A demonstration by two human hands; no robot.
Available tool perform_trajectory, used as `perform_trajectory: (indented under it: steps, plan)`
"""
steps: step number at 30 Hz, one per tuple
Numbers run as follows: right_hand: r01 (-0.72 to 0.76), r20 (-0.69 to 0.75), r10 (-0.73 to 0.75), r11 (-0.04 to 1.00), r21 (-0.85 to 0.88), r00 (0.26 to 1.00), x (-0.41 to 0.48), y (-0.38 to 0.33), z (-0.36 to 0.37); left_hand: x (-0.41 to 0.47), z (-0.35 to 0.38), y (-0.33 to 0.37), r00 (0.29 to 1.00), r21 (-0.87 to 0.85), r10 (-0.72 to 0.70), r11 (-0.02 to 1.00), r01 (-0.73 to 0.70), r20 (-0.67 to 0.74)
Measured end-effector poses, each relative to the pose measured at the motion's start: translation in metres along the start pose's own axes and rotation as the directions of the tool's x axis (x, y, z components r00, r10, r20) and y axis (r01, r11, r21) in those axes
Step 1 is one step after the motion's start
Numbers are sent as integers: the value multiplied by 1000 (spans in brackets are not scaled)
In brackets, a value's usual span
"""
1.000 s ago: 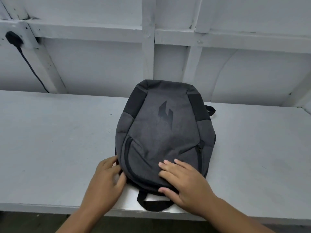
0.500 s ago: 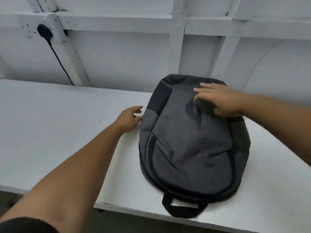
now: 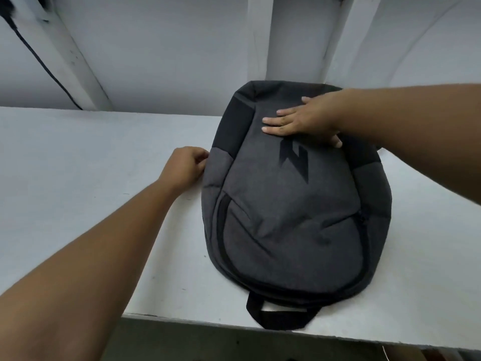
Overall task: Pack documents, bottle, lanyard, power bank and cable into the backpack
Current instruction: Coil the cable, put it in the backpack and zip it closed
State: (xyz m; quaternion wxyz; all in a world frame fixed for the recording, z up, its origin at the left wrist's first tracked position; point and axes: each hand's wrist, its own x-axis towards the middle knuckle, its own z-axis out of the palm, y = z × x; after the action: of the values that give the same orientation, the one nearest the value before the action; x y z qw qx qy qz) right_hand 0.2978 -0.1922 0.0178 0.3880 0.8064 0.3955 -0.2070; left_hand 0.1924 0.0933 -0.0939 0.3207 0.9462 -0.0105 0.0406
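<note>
A dark grey backpack [image 3: 286, 217] lies flat on the white table [image 3: 78, 165], front side up, with its black carry handle [image 3: 281, 317] hanging over the near edge. My right hand [image 3: 304, 121] lies flat with straight fingers on the upper part of the bag, just above the black logo. My left hand [image 3: 184, 166] is at the bag's left side seam, fingers curled and pinching at the edge; what exactly they pinch is hidden. No documents, bottle, lanyard, power bank or cable show in this view.
The table's front edge [image 3: 182, 319] runs close under the bag. White wall panels and beams stand right behind the bag. A black power cord [image 3: 44, 63] hangs down the wall at the far left.
The view has moved closer. My right hand has flattened onto the bag's upper part. My left hand has closed its fingers at the bag's left side seam.
</note>
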Motion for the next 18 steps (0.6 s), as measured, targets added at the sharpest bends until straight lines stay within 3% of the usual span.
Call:
perform_trajectory:
  steps: [4,7,9,13,18]
  plan:
    - [-27,61,14,978,208,998,-7,6,-2,-8,-5,-2,999,85,42,996,-41,-7]
    - [-135,95,115,960,244,989,-19,14,3,-13,-10,-5,998,132,65,989,-68,25]
    - [-202,66,191,940,273,979,-27,26,24,-16,-13,-8,997,171,69,982,-73,30]
    - [-114,-69,157,898,424,985,-43,29,74,-17,-14,-7,996,263,76,961,-83,36]
    - [-186,-109,276,841,508,955,-56,13,94,-22,-17,3,994,354,109,929,-109,20]
